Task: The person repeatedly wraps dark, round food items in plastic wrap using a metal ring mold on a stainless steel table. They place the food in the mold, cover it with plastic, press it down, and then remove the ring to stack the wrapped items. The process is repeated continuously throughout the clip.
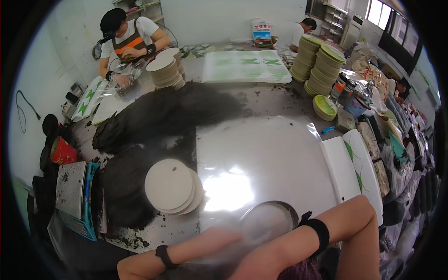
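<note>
My left hand is a blur beside a round, clear-looking disc or shallow ring at the lower middle; its fingers cannot be made out. My right forearm crosses from the right with a black band on it, and its hand end blurs at the bottom edge, fingers hidden. Under the disc lies a large sheet of clear plastic film with a bright glare. Left of the sheet is a stack of round pale discs, with a dark crumbly heap next to it.
A scale and a red tin stand left. Tall disc stacks, a blue marker and a printed sheet lie right. A co-worker handles clear plastic at the back left; others sit at the back and far right.
</note>
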`<state>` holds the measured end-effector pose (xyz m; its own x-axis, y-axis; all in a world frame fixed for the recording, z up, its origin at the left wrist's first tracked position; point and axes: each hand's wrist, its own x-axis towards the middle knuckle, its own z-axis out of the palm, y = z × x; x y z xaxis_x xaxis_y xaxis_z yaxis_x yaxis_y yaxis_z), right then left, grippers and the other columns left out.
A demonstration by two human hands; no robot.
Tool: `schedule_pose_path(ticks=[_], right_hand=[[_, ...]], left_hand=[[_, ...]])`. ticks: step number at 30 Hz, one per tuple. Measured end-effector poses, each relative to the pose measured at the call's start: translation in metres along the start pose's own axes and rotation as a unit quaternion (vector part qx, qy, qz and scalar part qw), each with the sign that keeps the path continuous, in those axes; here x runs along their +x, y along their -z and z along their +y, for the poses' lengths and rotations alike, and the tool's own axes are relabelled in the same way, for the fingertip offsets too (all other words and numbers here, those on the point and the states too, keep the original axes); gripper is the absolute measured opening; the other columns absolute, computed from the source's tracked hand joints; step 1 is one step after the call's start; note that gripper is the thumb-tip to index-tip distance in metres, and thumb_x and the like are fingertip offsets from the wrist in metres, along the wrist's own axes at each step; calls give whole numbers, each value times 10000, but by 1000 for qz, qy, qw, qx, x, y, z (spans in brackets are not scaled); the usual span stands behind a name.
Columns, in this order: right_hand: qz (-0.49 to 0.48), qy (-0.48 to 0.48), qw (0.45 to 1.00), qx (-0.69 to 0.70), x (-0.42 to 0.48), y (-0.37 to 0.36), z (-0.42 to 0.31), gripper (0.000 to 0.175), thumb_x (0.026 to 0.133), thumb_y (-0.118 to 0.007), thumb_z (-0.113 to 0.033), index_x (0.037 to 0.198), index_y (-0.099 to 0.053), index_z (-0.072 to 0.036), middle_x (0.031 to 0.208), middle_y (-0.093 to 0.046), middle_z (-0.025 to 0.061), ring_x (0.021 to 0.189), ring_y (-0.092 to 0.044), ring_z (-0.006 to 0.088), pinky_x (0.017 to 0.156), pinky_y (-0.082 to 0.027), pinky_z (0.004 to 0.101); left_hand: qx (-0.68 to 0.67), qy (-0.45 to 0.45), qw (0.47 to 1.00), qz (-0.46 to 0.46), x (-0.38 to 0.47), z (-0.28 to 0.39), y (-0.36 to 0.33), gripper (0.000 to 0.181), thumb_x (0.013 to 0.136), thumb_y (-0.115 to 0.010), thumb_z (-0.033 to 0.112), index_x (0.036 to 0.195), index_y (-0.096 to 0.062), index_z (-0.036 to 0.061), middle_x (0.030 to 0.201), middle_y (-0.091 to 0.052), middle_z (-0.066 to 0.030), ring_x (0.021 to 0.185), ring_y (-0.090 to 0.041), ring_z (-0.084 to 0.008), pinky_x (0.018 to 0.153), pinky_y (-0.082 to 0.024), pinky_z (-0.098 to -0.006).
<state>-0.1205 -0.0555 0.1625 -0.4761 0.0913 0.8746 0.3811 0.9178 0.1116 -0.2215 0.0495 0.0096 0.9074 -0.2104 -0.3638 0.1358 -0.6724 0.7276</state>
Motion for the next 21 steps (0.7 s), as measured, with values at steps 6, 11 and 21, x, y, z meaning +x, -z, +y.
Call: schedule_pose_path(ticks=[6,11,21], right_hand=[[32,-123,992,7,0,17,6,336,939,-533,-160,1252,-629,-85,1426,-497,35,1272,-508,237,1092,-404,462],[-47,-102,994,8,-6,30,-3,435,943,-524,-204,1357,-521,-70,1485,-417,87,1339,-431,309,1122,-336,496],[-430,-527,732,-50,-195,121,-117,389,877,-642,-464,1107,-651,-151,1159,-627,41,1176,-562,215,1128,-248,555]], left_hand=[[-72,-7,995,74,-3,2,-3,247,882,-558,219,1008,-651,28,1020,-636,-168,943,-605,-343,838,-480,-422],[164,-43,985,-20,-4,-32,-20,205,794,-633,181,974,-677,94,1141,-594,-106,1088,-563,-281,933,-453,-414],[194,10,981,-3,-1,-3,-16,130,833,-570,183,865,-654,90,873,-666,-125,832,-660,-318,656,-527,-428]])
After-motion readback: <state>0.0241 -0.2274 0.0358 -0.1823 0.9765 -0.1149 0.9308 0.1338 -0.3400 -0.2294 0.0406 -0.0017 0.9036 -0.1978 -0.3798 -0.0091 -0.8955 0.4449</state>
